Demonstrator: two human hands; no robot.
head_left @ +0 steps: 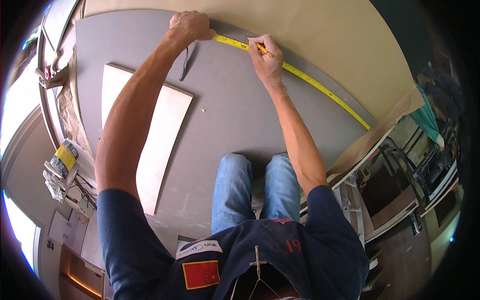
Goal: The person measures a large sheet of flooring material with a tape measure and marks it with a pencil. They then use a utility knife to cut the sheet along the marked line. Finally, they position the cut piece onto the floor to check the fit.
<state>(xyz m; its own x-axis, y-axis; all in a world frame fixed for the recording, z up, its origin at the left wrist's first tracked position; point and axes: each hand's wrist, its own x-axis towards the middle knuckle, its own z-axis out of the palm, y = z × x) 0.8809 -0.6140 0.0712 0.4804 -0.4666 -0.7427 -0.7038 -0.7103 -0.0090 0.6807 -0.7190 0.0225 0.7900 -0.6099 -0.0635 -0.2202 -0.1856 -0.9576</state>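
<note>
A yellow tape measure (320, 88) stretches in a long line over the large grey board (225, 105), near its far edge. At the blade's left end my left hand (191, 26) is closed on the tape measure; its case is mostly hidden by the hand. A dark strap (184, 67) hangs down below that hand and lies on the board. In my right hand (267, 62) I grip a yellow-orange pencil (261, 48), held over the blade with its tip by the blade's far side. The fingers are bent around the pencil.
A pale rectangular panel (167, 130) lies on the board under my left forearm. Brown paper (310, 30) covers the surface beyond the board. A yellow-and-grey can (65, 157) stands at left on a small stand. At right are a ladder (354, 202) and a dark open cabinet (387, 192).
</note>
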